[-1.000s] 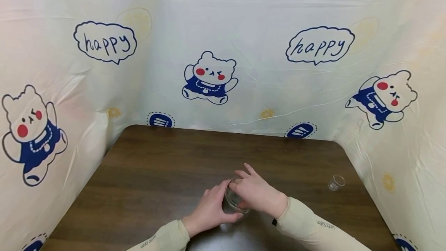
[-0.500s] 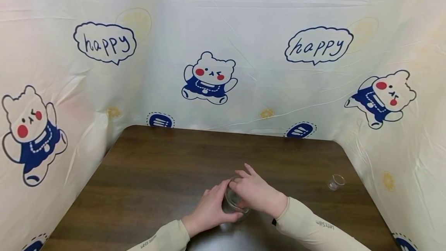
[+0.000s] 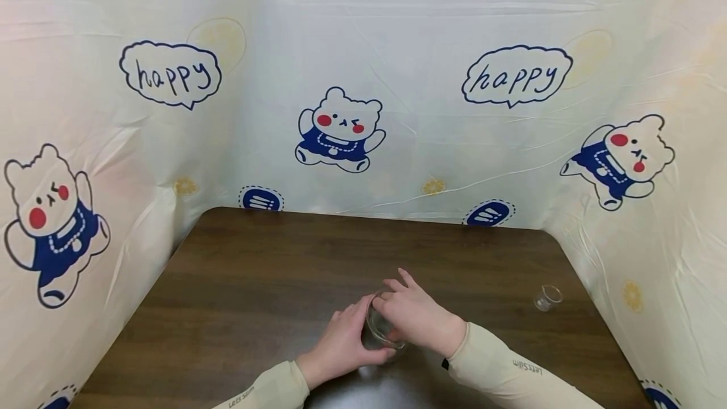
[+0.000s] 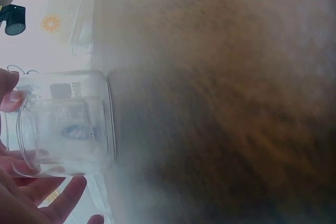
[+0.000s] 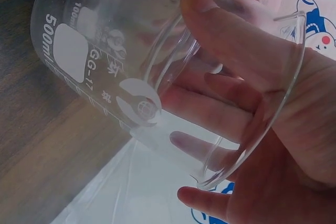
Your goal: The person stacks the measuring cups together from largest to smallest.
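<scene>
A large clear glass beaker marked 500ml (image 5: 71,59) stands near the front middle of the table. In the head view my left hand (image 3: 343,343) holds it round the side, fingers behind and thumb in front. Nested within it is a smaller beaker (image 4: 63,132), its 100ml print faintly visible in the right wrist view. My right hand (image 3: 420,314) reaches through the large beaker's mouth. There its thumb and fingers (image 5: 215,27) pinch the smaller beaker near its rim, while the little finger stays outside the glass.
A tiny glass beaker (image 3: 548,298) stands alone toward the table's right edge. The dark wooden table (image 3: 255,270) is surrounded at the back and sides by a pale cloth (image 3: 420,30) printed with bears.
Both hands and the beakers hold almost the same position throughout. Only the head view has shifted very slightly.
</scene>
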Available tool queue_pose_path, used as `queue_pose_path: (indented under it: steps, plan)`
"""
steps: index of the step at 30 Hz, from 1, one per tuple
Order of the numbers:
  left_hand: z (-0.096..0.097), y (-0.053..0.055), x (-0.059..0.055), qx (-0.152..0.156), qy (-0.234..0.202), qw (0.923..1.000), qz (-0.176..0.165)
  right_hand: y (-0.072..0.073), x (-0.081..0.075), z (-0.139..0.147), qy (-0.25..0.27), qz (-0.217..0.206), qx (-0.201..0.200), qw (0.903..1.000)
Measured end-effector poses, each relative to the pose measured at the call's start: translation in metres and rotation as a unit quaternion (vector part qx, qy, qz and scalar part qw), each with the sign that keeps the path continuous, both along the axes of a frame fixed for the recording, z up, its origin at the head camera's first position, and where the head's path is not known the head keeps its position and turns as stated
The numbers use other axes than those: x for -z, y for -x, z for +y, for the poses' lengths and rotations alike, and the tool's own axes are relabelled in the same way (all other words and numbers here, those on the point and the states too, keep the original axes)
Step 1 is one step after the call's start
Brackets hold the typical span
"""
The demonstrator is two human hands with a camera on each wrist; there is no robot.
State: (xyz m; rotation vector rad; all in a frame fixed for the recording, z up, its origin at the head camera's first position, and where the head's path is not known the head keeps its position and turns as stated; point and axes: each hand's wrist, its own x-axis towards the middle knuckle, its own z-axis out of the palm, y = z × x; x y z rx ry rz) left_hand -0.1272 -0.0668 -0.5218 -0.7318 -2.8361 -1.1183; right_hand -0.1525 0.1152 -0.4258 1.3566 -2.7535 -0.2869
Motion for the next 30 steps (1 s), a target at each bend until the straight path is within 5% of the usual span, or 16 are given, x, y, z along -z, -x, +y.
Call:
queue_pose_path:
  steps: [18, 30]
  plan:
    - [-0.001, 0.002, 0.002, 0.002, -0.009, 1.0000, -0.003, 0.001, 0.000, 0.001, 0.002, 0.002, -0.002, 1.0000]
    - [-0.001, 0.000, 0.000, 0.002, -0.008, 1.0000, 0.004, 0.001, -0.012, 0.003, 0.015, -0.041, -0.012, 0.9990]
